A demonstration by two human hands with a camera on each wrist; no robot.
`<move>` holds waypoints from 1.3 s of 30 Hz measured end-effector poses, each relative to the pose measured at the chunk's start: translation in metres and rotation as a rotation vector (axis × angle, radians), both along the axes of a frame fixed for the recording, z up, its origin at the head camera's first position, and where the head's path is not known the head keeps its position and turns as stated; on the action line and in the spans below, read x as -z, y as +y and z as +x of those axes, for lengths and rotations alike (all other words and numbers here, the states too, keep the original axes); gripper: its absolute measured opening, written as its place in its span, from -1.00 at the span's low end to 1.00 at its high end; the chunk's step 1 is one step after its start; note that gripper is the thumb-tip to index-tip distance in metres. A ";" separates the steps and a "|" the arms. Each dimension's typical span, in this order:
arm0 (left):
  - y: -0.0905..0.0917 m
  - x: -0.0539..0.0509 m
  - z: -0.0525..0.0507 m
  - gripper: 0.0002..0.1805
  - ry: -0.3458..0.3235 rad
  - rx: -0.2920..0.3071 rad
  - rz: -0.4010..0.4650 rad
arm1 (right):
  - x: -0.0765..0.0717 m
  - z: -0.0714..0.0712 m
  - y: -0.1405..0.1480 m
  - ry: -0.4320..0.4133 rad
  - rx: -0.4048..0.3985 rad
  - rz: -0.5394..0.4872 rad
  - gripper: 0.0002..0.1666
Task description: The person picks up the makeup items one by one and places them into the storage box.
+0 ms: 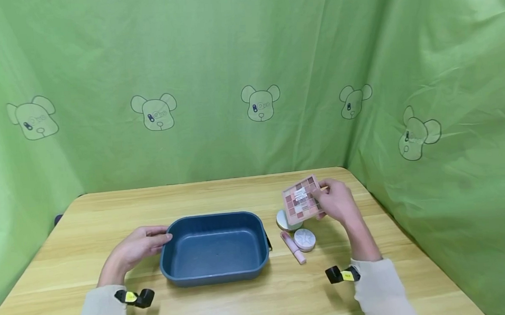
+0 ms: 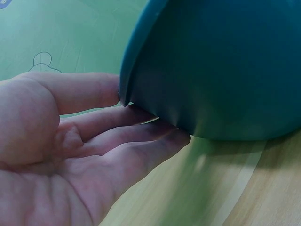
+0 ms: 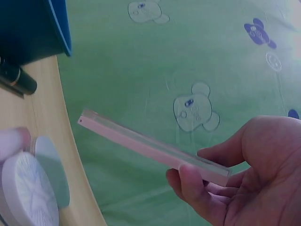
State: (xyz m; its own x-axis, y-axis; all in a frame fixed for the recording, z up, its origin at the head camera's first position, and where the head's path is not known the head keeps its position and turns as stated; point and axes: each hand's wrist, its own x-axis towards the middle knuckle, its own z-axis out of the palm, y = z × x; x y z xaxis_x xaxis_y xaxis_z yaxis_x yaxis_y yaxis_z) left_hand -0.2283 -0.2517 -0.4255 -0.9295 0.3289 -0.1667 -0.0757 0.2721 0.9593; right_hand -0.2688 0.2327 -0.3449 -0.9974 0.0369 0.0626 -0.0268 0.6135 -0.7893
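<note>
Hands apart: left hand (image 1: 141, 245) pinches left rim of blue rectangular bin (image 1: 216, 279); right hand (image 1: 338, 201) grips eyeshadow palette (image 1: 297, 205) by its right edge, tilted, off the desk (image 1: 226, 308), near patterned round compact (image 1: 305, 240) and pink lip gloss tube (image 1: 293, 248)

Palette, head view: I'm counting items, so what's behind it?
Fingers, plus a white disc on the table, show partly past the palette; their covered parts, and anything wholly behind, can't be seen.
</note>
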 end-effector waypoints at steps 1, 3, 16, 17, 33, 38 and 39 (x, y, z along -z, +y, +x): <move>0.000 0.000 0.000 -0.36 0.003 0.004 0.000 | -0.001 0.001 -0.003 0.007 -0.007 -0.003 -0.56; 0.000 0.001 0.000 -0.36 0.002 0.005 0.000 | -0.003 0.003 -0.007 0.016 -0.017 -0.007 -0.56; 0.000 -0.001 0.003 -0.36 0.000 -0.006 -0.008 | -0.009 0.010 -0.039 0.033 -0.066 -0.079 -0.61; 0.000 -0.001 0.003 -0.36 -0.001 -0.006 -0.008 | -0.009 0.011 -0.041 0.034 -0.071 -0.081 -0.61; -0.001 0.000 0.002 -0.34 -0.005 -0.010 -0.012 | 0.000 0.021 -0.083 0.029 -0.149 -0.108 -0.70; 0.000 0.001 -0.001 -0.34 -0.002 -0.012 -0.009 | 0.003 0.025 -0.095 0.027 -0.148 -0.113 -0.70; 0.000 0.001 -0.001 -0.34 -0.002 -0.010 -0.009 | 0.004 0.026 -0.098 0.023 -0.148 -0.112 -0.71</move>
State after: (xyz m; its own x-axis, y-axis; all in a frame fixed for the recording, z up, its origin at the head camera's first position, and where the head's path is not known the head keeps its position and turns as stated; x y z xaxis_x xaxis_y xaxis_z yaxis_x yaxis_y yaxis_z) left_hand -0.2291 -0.2520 -0.4264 -0.9327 0.3177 -0.1709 -0.0801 0.2796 0.9568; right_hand -0.2425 0.1346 -0.3485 -0.9908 -0.1022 0.0890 -0.1290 0.5094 -0.8508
